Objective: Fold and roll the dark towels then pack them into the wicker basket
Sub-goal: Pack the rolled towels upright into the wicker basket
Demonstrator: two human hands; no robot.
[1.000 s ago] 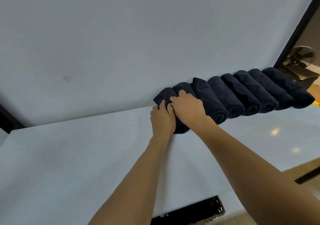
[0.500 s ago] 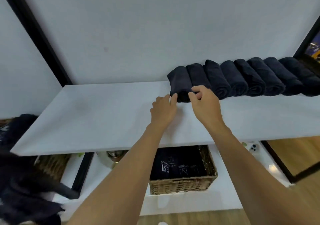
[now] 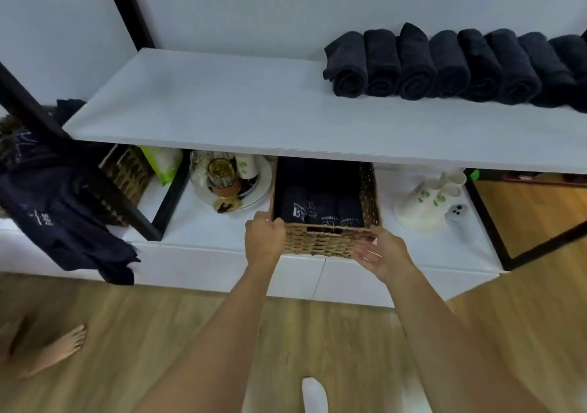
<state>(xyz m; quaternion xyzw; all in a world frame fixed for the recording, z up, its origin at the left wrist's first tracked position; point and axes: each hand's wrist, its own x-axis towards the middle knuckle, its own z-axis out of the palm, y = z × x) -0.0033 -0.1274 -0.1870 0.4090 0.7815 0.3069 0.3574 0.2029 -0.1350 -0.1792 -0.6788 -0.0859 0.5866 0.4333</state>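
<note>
Your left hand grips the front left corner of the wicker basket, fingers curled over its rim. Your right hand is spread open and holds nothing; it is right at the front right corner, too blurred to tell whether it touches the weave. The basket sits at the centre of the frame on the lower shelf, tucked beneath the white upper shelf, and already holds folded dark towels with white print. The rolled dark towels lie side by side in a row at the upper right, on the upper shelf. So rolling looks largely done, and the step in hand appears to be fetching the basket for packing. Next, close your right hand on its corner so both sides are held evenly. Then draw the basket straight toward you, out from under the upper shelf, before lifting. Mind the tray of glassware just left of the basket, near your left knuckles. More loose dark cloth hangs at the left edge, possibly unrolled towels.
</note>
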